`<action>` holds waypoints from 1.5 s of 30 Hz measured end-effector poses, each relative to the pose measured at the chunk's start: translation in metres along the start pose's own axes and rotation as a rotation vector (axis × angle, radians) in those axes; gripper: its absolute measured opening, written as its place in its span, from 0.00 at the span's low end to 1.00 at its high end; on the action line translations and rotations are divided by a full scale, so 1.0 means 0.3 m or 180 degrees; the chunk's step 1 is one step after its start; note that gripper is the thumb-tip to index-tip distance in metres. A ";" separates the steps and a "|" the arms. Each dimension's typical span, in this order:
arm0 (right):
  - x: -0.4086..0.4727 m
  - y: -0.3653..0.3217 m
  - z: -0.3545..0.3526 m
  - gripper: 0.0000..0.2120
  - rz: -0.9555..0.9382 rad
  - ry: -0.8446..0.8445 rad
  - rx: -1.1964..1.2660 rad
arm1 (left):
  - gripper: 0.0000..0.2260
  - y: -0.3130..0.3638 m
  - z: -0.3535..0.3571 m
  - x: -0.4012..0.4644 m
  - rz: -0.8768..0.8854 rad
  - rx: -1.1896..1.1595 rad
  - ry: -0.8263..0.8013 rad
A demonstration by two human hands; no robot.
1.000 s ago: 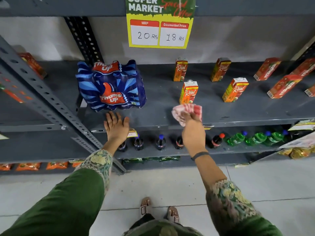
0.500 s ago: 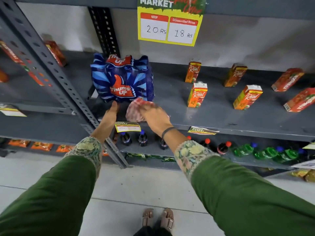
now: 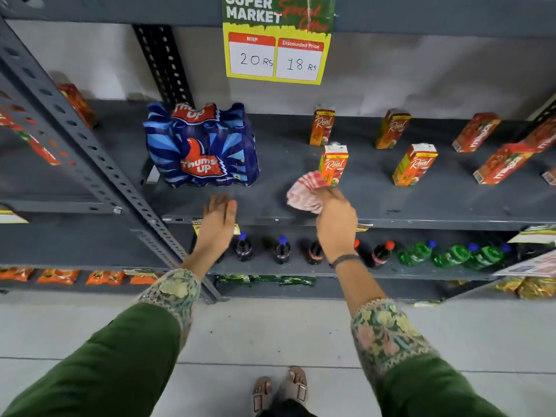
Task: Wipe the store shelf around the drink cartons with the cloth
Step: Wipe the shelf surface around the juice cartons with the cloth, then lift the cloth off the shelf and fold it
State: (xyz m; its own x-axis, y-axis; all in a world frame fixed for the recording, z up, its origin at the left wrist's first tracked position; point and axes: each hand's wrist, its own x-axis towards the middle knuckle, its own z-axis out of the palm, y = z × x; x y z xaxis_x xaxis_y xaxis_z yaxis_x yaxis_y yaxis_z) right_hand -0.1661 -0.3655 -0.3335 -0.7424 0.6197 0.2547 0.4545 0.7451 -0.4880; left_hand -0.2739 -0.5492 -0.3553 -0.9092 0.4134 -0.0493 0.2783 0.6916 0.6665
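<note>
My right hand (image 3: pixel 335 216) grips a bunched red-and-white checked cloth (image 3: pixel 304 192) and presses it on the dark grey shelf (image 3: pixel 421 206), just left of and touching the foot of the nearest orange Real carton (image 3: pixel 333 164). Other upright Real cartons stand behind (image 3: pixel 322 124), at the back right (image 3: pixel 391 127) and at the right (image 3: pixel 414 164). My left hand (image 3: pixel 218 218) rests flat with fingers together on the shelf's front edge, in front of the blue Thums Up bottle pack (image 3: pixel 204 145).
Red Maaza cartons (image 3: pixel 502 162) lie at the shelf's right end. A slanted perforated upright (image 3: pixel 90 158) crosses at the left. The shelf below holds cola bottles (image 3: pixel 281 249) and green bottles (image 3: pixel 451 254). A yellow price sign (image 3: pixel 276 46) hangs above.
My right hand has swept the cloth rightwards along the shelf, from in front of the Thums Up pack to the nearest Real carton. My left hand stays at the shelf's front edge.
</note>
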 end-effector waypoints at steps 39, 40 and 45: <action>-0.108 0.562 -0.719 0.15 0.1909 0.1016 0.3807 | 0.14 1.014 0.350 -0.254 0.1423 -0.2320 -0.0998; -0.103 0.607 -0.787 0.15 0.1652 0.1160 0.3630 | 0.15 1.084 0.376 -0.273 0.1617 -0.2273 -0.0775; -0.001 0.841 -1.171 0.07 0.0889 0.1629 0.3063 | 0.10 1.470 0.493 -0.374 0.2767 -0.2022 0.0538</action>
State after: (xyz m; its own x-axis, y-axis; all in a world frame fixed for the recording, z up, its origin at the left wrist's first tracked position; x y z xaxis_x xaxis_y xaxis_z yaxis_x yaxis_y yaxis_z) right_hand 0.1216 -0.0909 -0.1636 -0.2841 0.9282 0.2402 -0.1601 0.2010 -0.9664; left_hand -0.0034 -0.2029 -0.1658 -0.5233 0.4928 0.6952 0.6800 -0.2502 0.6892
